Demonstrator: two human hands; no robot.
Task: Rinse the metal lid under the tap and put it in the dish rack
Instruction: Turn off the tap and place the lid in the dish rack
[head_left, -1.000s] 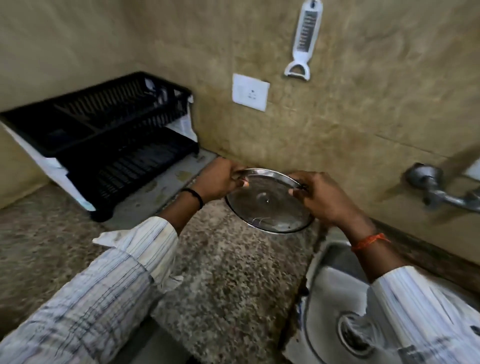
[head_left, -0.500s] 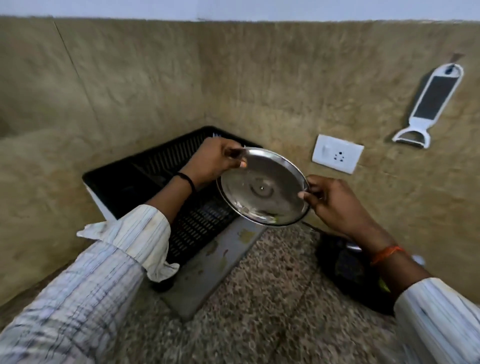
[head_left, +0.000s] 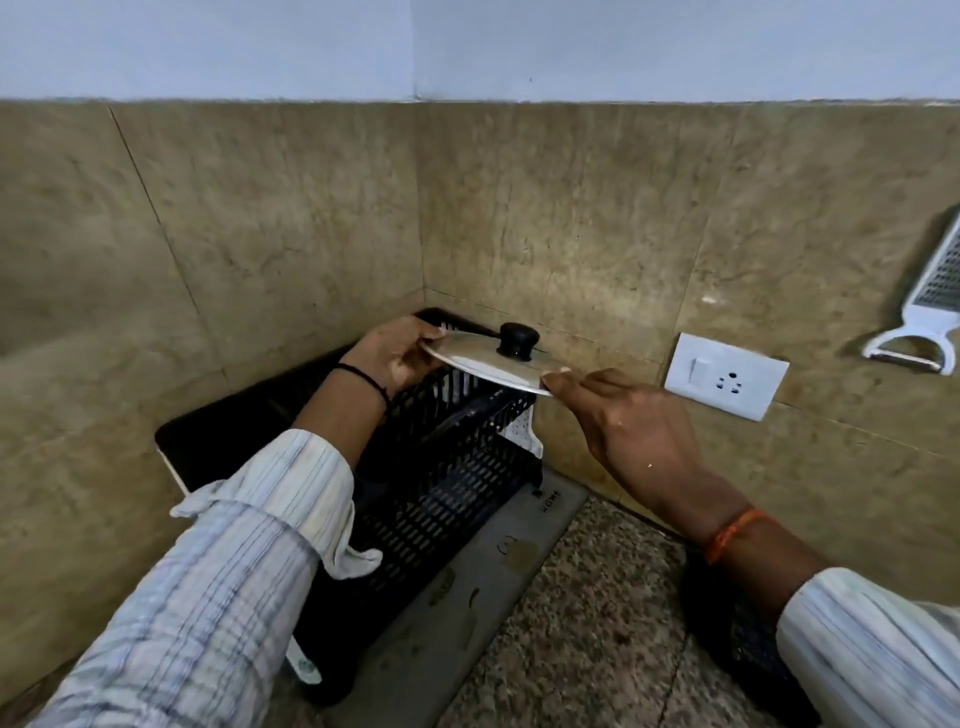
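Note:
The round metal lid (head_left: 480, 358) with a black knob on top is held nearly flat, knob up, just above the top tier of the black two-tier dish rack (head_left: 441, 467) in the tiled corner. My left hand (head_left: 397, 356) grips the lid's left rim over the rack. At the near right rim, my right hand (head_left: 628, 421) pinches the lid between fingertips. The tap and sink are out of view.
A grey drain tray (head_left: 467, 587) lies under the rack on the speckled granite counter (head_left: 597, 639). A white wall socket (head_left: 727, 375) and a hanging white grater (head_left: 930, 306) are on the right wall. A dark object (head_left: 753, 649) sits under my right forearm.
Both hands carried the lid left from the sink side to above the rack and turned it from underside-facing-me to flat with the knob up. The view swung left and up.

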